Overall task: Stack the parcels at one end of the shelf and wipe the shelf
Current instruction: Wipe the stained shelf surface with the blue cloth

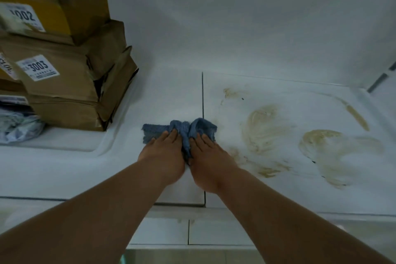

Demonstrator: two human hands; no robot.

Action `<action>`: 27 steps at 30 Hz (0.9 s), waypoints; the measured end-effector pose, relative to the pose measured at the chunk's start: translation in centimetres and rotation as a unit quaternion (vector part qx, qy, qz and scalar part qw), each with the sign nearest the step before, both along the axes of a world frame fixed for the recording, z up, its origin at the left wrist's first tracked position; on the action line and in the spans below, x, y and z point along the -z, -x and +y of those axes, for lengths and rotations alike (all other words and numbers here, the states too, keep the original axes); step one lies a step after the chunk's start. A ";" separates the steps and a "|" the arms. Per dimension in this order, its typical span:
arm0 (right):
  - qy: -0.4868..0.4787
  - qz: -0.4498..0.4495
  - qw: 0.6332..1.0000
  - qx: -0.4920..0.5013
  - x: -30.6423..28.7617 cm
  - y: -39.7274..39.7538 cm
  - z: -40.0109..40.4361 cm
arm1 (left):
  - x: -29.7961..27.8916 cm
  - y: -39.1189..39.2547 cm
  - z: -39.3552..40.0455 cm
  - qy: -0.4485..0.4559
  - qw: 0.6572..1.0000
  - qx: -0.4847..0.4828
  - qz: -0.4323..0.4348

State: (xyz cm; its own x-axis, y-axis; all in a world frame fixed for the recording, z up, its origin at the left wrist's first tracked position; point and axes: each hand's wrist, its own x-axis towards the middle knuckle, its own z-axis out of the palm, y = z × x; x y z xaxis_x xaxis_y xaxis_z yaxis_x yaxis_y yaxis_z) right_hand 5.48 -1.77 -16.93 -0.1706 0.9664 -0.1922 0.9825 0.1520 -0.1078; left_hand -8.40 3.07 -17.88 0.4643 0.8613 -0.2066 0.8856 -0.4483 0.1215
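A crumpled blue terry cloth is pressed flat on the white shelf under the straight fingers of left hand and right hand, brown taped parcels being stacked far left, evidently to expose the tan smears at right for wiping

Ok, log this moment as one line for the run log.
parcels stacked at left end | left hand and right hand on blue cloth | brown stains remain on right of shelf
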 end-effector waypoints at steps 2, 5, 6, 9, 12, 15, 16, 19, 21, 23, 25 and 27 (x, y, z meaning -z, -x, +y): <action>0.009 -0.008 1.000 0.009 0.0 0.4 -1.7 | -0.3 0.4 -1.6 -0.010 1.000 -0.010 -0.022; 0.021 -0.005 1.000 0.013 -0.2 1.0 -4.0 | -0.9 1.0 -3.8 -0.009 0.999 -0.017 -0.036; 0.030 -0.001 0.999 0.012 -0.4 1.1 -4.9 | -1.1 1.2 -4.6 -0.003 0.999 -0.013 -0.039; 0.028 0.008 1.000 0.011 -1.0 1.5 -7.3 | -2.2 1.9 -6.8 -0.001 0.999 -0.006 -0.053; 0.008 0.010 1.000 0.018 -0.9 2.1 -9.3 | -3.1 2.3 -8.4 -0.005 0.999 0.007 -0.037; -0.047 0.030 0.998 0.026 -0.4 2.5 -11.3 | -3.6 2.1 -9.6 0.021 1.000 -0.002 -0.011; -0.072 0.041 0.996 0.029 -0.4 2.5 -11.8 | -4.0 2.0 -10.1 0.031 0.999 -0.008 0.006; -0.070 0.035 0.996 0.049 -1.8 2.4 -12.5 | -4.5 2.1 -10.5 0.018 0.999 0.016 0.042; 0.003 0.026 0.997 0.073 -3.5 1.9 -12.3 | -5.2 2.3 -10.0 0.040 0.999 0.009 0.003; 0.035 0.075 0.990 0.117 -5.0 0.7 -11.9 | -6.6 2.2 -9.6 0.119 0.990 -0.029 -0.076; 0.020 0.181 0.967 0.177 -6.6 -0.7 -11.7 | -8.1 1.7 -9.0 0.171 0.972 -0.056 -0.154; 0.012 0.288 0.928 0.236 -8.2 -2.0 -11.7 | -9.5 1.1 -8.6 0.212 0.959 -0.067 -0.178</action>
State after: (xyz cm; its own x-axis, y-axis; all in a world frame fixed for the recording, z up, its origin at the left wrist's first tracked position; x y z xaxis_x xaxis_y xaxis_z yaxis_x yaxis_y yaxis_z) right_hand 7.51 -13.48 -8.69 0.1899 0.9563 -0.2225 0.7179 -0.2898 -0.6329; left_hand -9.49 -5.50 -8.39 0.4609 0.7924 -0.3996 0.8005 -0.1768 0.5727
